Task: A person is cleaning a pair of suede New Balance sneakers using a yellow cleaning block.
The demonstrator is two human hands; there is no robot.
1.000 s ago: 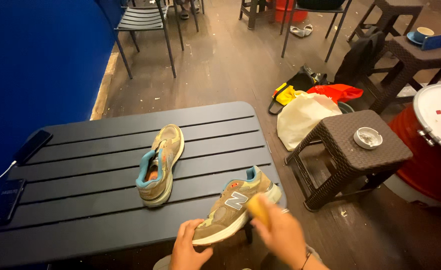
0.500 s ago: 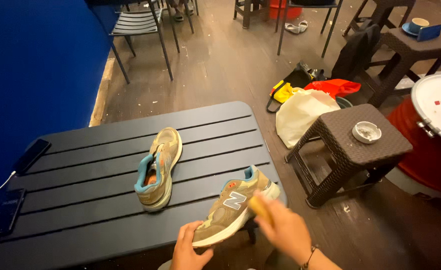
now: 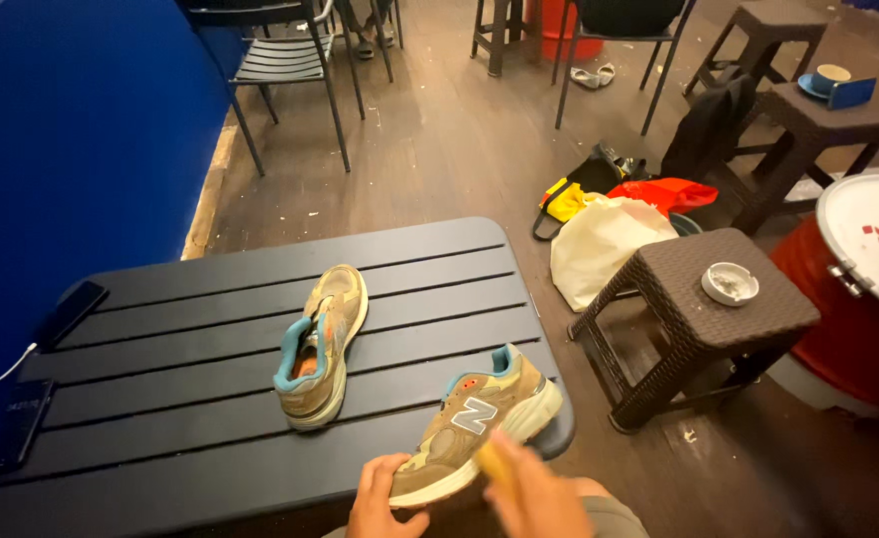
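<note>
1. My left hand (image 3: 384, 503) was clamped on the toe of the tan sneaker (image 3: 479, 423), which rested on its side at the near right corner of the dark slatted table (image 3: 160, 438), heel out past the table's rounded edge.
2. My right hand (image 3: 534, 498) was closed around a small yellow thing (image 3: 494, 460), blurred, pressed against the sneaker's side. I could not tell what it was.
3. The second sneaker (image 3: 322, 344), teal-lined, lay sole-down mid-table, well apart from both hands.
4. I judged the main risk was the held sneaker slipping off the corner: only the toe was gripped, and a hard stroke from the right hand could have pushed the heel over the edge.
5. A wide sweep to the left could have knocked the second sneaker. The two phones (image 3: 66, 314) at the far left edge, one with a white cable, seemed out of reach.
6. On the floor to the right lay a cream bag (image 3: 604, 244), a red bag (image 3: 663, 191) and a yellow-and-black one (image 3: 569, 194), bunched together beside a brown wicker stool (image 3: 698, 319) bearing a white ashtray (image 3: 730, 282).
7. A red drum (image 3: 858, 329) with a white lid carrying small red marks stood at the far right; a blue box and cup (image 3: 838, 85) sat on a farther stool.
</note>
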